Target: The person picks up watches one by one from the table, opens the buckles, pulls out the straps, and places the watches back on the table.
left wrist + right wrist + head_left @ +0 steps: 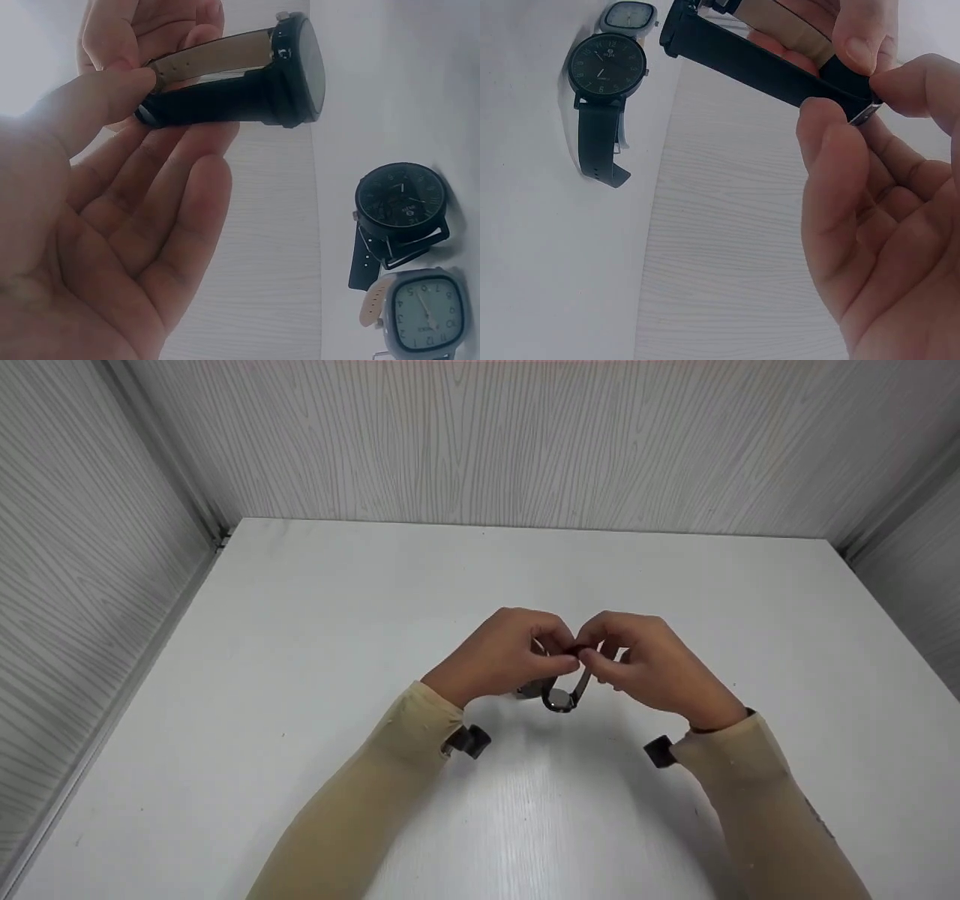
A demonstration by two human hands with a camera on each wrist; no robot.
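Both hands hold one wristwatch (559, 700) with a black strap and tan lining, raised over the white table. Its case hangs lowest in the head view, the strap looped up to the fingers. My left hand (510, 652) pinches the strap near its buckle end between thumb and fingers. From the other side, my right hand (637, 660) pinches the same end, its fingertips at the metal buckle (866, 112). The left wrist view shows the strap (202, 101) folded into a closed loop, the dial turned away to the side. Fingers partly cover the buckle.
On the table lie a round black watch (403, 196) with a black strap and, beside it, a square pale-faced watch (427, 315). The left hand mostly hides them in the head view. Wood-grain panels (465, 442) stand behind the white table (337, 585) and at both sides.
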